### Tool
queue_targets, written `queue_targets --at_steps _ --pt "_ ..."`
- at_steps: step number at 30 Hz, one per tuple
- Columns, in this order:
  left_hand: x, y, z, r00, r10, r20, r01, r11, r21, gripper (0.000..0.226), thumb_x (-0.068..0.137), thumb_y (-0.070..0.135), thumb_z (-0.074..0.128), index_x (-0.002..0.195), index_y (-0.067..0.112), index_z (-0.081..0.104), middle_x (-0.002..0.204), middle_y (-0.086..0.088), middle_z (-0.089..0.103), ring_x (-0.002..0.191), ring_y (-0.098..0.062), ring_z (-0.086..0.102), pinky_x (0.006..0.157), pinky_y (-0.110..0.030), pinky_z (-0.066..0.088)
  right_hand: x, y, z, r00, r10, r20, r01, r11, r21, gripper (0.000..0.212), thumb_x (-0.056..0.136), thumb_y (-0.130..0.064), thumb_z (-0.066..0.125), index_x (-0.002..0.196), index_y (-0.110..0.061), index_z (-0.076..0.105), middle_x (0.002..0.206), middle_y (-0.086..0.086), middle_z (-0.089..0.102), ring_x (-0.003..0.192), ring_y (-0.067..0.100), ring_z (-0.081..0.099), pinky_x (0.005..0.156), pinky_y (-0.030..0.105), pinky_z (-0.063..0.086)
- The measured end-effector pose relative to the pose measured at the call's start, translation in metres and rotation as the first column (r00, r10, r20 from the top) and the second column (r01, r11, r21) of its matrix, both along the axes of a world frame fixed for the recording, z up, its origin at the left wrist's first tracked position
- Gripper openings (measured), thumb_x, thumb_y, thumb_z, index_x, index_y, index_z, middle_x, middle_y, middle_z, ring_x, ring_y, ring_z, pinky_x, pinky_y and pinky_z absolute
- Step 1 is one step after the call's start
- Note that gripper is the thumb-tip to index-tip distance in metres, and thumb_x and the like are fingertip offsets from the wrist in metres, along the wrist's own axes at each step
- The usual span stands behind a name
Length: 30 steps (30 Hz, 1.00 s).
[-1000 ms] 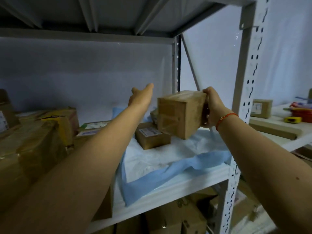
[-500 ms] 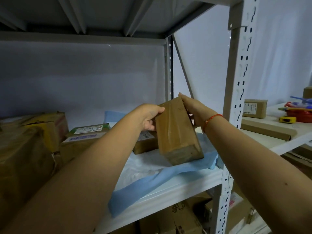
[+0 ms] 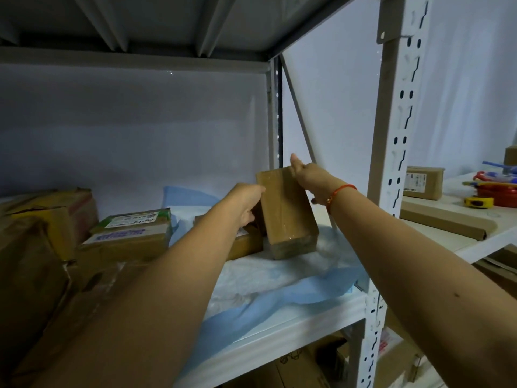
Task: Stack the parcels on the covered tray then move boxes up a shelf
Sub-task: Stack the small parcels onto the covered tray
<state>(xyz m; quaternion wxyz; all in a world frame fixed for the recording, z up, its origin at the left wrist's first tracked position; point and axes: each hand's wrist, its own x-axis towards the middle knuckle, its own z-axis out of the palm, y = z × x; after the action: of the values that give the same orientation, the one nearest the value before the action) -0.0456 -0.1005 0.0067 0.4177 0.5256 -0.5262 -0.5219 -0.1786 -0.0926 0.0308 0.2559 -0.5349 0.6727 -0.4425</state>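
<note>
Taped parcel [image 3: 285, 214]: stiff, slick, likely light; we pinch its far corners, left hand [image 3: 247, 201], right hand [image 3: 309, 175].

A plain brown cardboard parcel [image 3: 288, 217] wrapped in glossy clear tape is seen on a pale blue and white sheet [image 3: 279, 278]. A brown box [image 3: 131, 233] to its left is marked by a white label edged in green and a second label printed in blue. A red cord bracelet [image 3: 337, 193] is worn on the right wrist. The shelf upright [image 3: 391, 163] is painted white, patterned with dark slots. A yellow and black tape measure [image 3: 479, 202] and a red container [image 3: 500, 189] are seen on the white side table [image 3: 475, 242].
</note>
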Motion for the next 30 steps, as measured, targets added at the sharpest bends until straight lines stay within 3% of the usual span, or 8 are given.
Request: queue_targets --at_steps 5,8,11,17,20,23,27,30 --pt "0.002 0.01 0.0 0.983 -0.122 0.135 0.092 0.974 0.208 0.061 0.096 0.041 0.049 0.147 0.012 0.033 0.147 -0.021 0.041 0.131 -0.043 0.044 0.104 -0.056 0.04 0.002 0.009 -0.004 0.991 0.109 -0.072 -0.098 0.985 0.142 0.054 0.101 -0.046 0.036 0.142 -0.01 0.035 0.139 0.013 0.045 0.129 0.036 0.044 0.105 0.046 0.037" --pt "-0.001 0.012 0.0 0.984 -0.163 0.072 0.145 0.968 0.205 0.049 0.095 0.046 0.049 0.132 0.014 0.045 0.128 -0.019 0.055 0.117 -0.043 0.056 0.093 -0.054 0.048 -0.003 0.009 -0.012 0.989 0.147 -0.002 -0.144 0.968 0.205 0.04 0.099 -0.043 0.046 0.128 -0.016 0.039 0.116 0.008 0.047 0.108 0.031 0.05 0.099 0.048 0.041" --pt "-0.005 0.015 0.005 0.987 -0.147 0.065 0.136 0.979 0.151 0.035 0.095 0.044 0.051 0.113 0.014 0.049 0.1 -0.017 0.061 0.096 -0.036 0.063 0.081 -0.046 0.053 -0.007 0.005 -0.013 0.995 0.09 0.035 -0.093 0.991 0.098 0.034 0.094 -0.041 0.053 0.115 -0.016 0.044 0.115 0.008 0.055 0.095 0.025 0.053 0.082 0.039 0.044" --pt "-0.003 0.015 0.01 0.99 -0.083 0.111 0.071 0.991 0.11 0.046 0.096 0.034 0.05 0.131 0.004 0.048 0.117 -0.026 0.063 0.101 -0.036 0.067 0.055 -0.032 0.058 -0.007 0.004 -0.005 0.933 0.044 -0.357 0.025 0.982 0.187 0.049 0.089 -0.06 0.05 0.105 -0.013 0.049 0.1 0.007 0.056 0.087 0.024 0.057 0.078 0.035 0.042" --pt "-0.002 0.015 0.002 0.991 -0.054 0.122 0.038 0.991 0.125 0.044 0.098 0.026 0.048 0.134 0.0 0.047 0.122 -0.027 0.061 0.105 -0.036 0.066 0.064 -0.034 0.058 -0.005 0.0 -0.015 0.898 0.036 -0.438 0.04 0.986 0.163 0.064 0.085 -0.064 0.054 0.112 -0.007 0.045 0.098 0.007 0.051 0.084 0.023 0.054 0.073 0.032 0.04" --pt "0.001 0.015 -0.004 0.99 0.003 0.139 -0.018 0.994 0.111 0.039 0.1 0.025 0.044 0.13 0.0 0.051 0.12 -0.024 0.062 0.102 -0.035 0.067 0.069 -0.035 0.055 0.001 -0.006 -0.019 0.956 0.062 -0.285 -0.034 0.994 0.1 0.073 0.091 -0.051 0.056 0.139 -0.003 0.029 0.106 0.008 0.049 0.091 0.023 0.054 0.071 0.031 0.042" --pt "0.006 0.018 -0.002 0.998 0.058 0.036 -0.06 0.995 0.077 0.02 0.101 0.023 0.04 0.095 0.007 0.051 0.08 -0.012 0.055 0.067 -0.022 0.057 0.035 -0.018 0.047 0.003 -0.009 -0.014 0.948 0.187 -0.256 -0.169 0.981 0.093 0.036 0.093 -0.029 0.055 0.122 -0.01 0.047 0.111 0.01 0.058 0.093 0.025 0.06 0.076 0.03 0.049" --pt "0.006 0.015 0.001 0.997 0.08 0.001 -0.08 0.997 0.023 0.022 0.101 0.027 0.037 0.109 0.011 0.049 0.084 -0.008 0.054 0.071 -0.021 0.056 0.049 -0.024 0.051 -0.006 -0.013 -0.021 0.959 0.185 -0.216 -0.161 0.979 0.125 0.03 0.089 -0.012 0.055 0.117 -0.003 0.06 0.113 0.016 0.066 0.101 0.032 0.065 0.089 0.037 0.055"
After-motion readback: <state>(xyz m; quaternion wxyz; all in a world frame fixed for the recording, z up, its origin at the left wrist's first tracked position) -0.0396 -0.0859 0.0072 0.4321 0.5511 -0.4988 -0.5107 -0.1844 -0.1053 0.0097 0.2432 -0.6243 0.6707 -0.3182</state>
